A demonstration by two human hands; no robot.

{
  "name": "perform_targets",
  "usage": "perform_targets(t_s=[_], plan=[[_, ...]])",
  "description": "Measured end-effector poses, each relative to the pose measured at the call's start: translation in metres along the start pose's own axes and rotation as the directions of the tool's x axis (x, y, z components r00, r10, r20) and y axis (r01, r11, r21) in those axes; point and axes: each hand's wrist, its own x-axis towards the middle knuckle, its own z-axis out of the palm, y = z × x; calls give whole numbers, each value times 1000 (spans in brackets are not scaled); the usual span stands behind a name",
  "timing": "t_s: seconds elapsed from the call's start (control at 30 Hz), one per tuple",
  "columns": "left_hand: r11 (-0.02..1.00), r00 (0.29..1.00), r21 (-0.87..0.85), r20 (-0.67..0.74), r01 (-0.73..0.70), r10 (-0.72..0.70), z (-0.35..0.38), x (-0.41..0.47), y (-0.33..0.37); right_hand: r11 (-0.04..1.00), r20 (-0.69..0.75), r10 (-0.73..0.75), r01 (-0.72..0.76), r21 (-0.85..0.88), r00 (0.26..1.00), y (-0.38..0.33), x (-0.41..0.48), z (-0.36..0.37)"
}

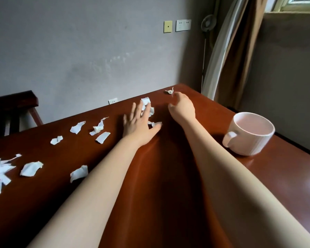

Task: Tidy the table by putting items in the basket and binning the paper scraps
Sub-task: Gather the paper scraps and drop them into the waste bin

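Fingers [145, 111] of my left hand [138, 122] spread flat on torn white paper scraps [145, 100]; right hand [182, 107] curls near another crumpled white scrap [169, 91], grip unclear.

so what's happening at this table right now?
A person is clearing torn paper off a wooden table. The left hand lies flat with spread fingers on a clump of scraps, while the right hand reaches for a lone scrap near the far edge; contact is unclear. Many more scraps lie on the left, and a pink mug stands on the right. No basket or bin is in view.
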Motion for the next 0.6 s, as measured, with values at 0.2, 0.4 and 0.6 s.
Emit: perform_targets(t_s=[0.2,0.4,0.6], plan=[[996,993,87,119,-4,-6,10,12,-4,984,65,-76,85,-154,995,3,54,27],[994,996,108,89,-1,-8,11,13,-4,942,249,-7,89,-322,968,11,83,41],[999,999,47,34,22,-24,10,13,-4,968,284,-65,130,-216,957,-7,81,57]])
